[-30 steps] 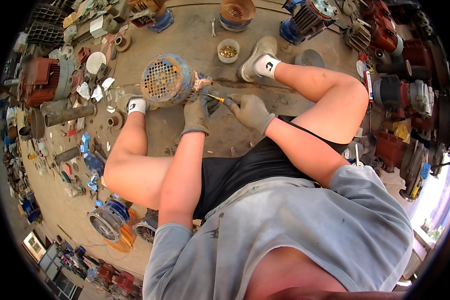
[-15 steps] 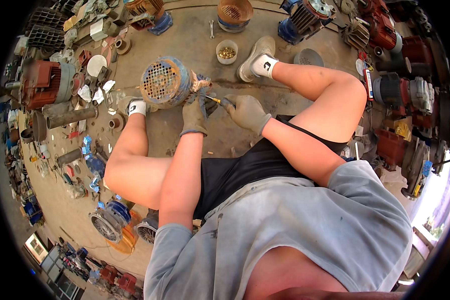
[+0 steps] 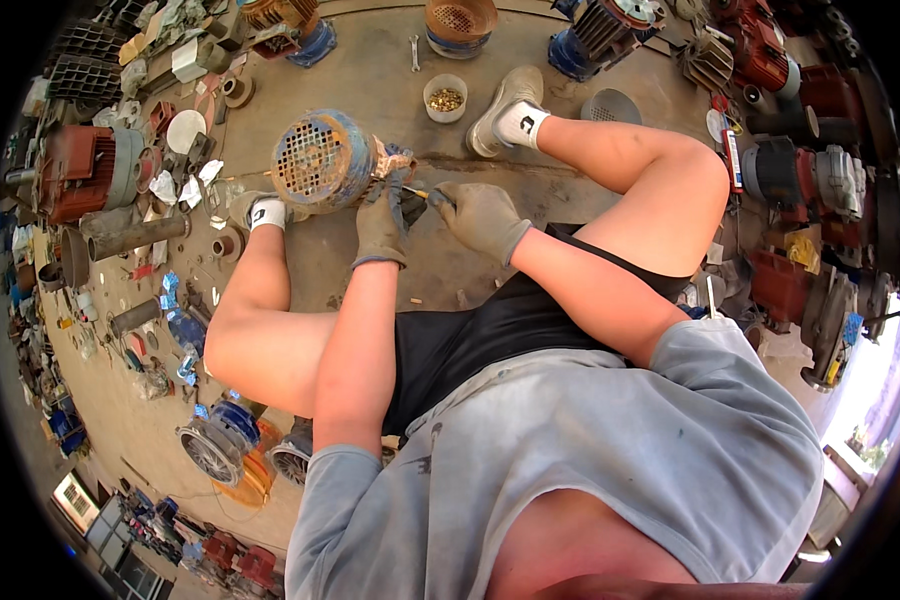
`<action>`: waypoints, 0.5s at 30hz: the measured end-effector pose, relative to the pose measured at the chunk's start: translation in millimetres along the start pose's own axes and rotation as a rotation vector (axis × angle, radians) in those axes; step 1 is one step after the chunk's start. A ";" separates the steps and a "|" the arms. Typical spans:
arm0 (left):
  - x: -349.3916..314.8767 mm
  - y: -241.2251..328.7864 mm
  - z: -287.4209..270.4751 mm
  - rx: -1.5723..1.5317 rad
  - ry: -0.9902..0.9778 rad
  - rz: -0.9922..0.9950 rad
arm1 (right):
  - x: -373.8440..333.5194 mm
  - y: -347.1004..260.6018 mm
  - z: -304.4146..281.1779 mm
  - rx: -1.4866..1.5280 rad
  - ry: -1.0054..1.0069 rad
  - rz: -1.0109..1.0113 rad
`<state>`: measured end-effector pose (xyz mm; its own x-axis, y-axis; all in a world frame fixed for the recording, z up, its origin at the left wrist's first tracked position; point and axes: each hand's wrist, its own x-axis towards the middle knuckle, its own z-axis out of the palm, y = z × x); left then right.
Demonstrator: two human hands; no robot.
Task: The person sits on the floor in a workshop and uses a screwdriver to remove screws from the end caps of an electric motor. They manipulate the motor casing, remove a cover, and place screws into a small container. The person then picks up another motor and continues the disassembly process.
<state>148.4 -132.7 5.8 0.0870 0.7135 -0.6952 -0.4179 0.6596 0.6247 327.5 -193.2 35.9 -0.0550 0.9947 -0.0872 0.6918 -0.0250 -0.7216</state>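
Between my feet lies a worn blue electric motor [image 3: 355,160] with a rusty perforated fan cover [image 3: 307,160] facing left. A rusty terminal box [image 3: 395,163] juts from its right side. My left hand [image 3: 380,228], in a grey-brown work glove, is closed at the near edge of that box; what its fingers grip is hidden. In my gloved right hand [image 3: 485,222] is a small screwdriver [image 3: 422,193] with a yellowish handle. Its shaft points left toward my left fingers, and the tip cannot be made out.
Ahead stand a white tub [image 3: 445,98] of brass-coloured small parts, a wrench [image 3: 415,54] and a rusty round cover [image 3: 461,25]. A red motor [image 3: 80,172], a pipe [image 3: 142,238] and scraps lie left. More motors [image 3: 785,180] crowd the right. My shoe [image 3: 505,110] is near the tub.
The whole view has shifted slightly, moving the motor and hands a little left in the picture. Both hands keep nearly the same place at the terminal box, the screwdriver still in my right.
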 end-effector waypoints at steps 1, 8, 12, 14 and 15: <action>-0.1 1.4 -1.4 0.020 -0.003 0.006 | 3.3 1.6 1.6 0.130 -0.049 0.076; -15.4 6.7 -10.3 0.089 0.088 -0.006 | 20.0 6.9 -7.6 0.710 -0.425 0.612; -31.7 23.1 -44.6 0.108 0.359 0.216 | 19.8 16.3 -15.7 0.435 -0.422 0.348; -25.1 35.1 -78.9 0.206 0.323 0.463 | 18.5 10.5 -19.4 0.380 -0.432 0.243; -13.7 39.9 -83.7 0.171 0.354 0.570 | 18.1 8.5 -25.1 0.301 -0.485 0.227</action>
<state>54.9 -135.9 10.4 -0.4165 0.8591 -0.2975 -0.1595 0.2531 0.9542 350.5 -172.8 45.4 -0.3004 0.8041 -0.5131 0.4952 -0.3283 -0.8044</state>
